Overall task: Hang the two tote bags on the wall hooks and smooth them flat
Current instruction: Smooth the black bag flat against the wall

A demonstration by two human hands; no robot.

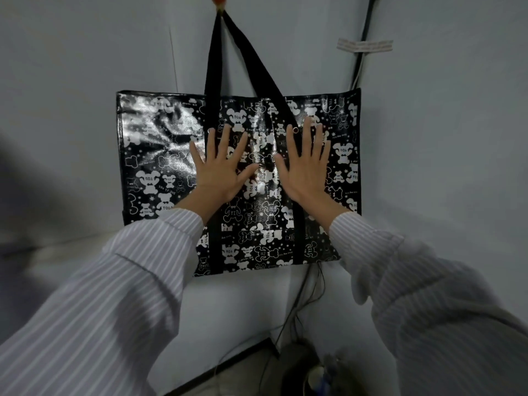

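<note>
- Tote bag (160, 138): black and glossy, printed with white bear figures; it hangs against the grey wall (71, 81), top edge roughly level.
- Handles (213, 61): two black straps rise from the bag's front and meet at the hook (219, 0), an orange-red piece at the top edge of the view.
- Left hand (221, 170): laid flat on the bag's centre-left, fingers straight and spread, pointing upward; it grasps nothing.
- Right hand (307, 167): laid flat on the centre-right, fingers straight and spread; it likewise grasps nothing. The two thumbs point toward each other, near but apart.
- Sleeves (128, 281): pale, finely striped, covering both forearms to the wrists.
- Cable (364, 38): a dark line running up the wall right of the bag, crossed by a strip of tape (365, 45).
- Thin wires (303, 298) trail from below the bag toward the floor.
</note>
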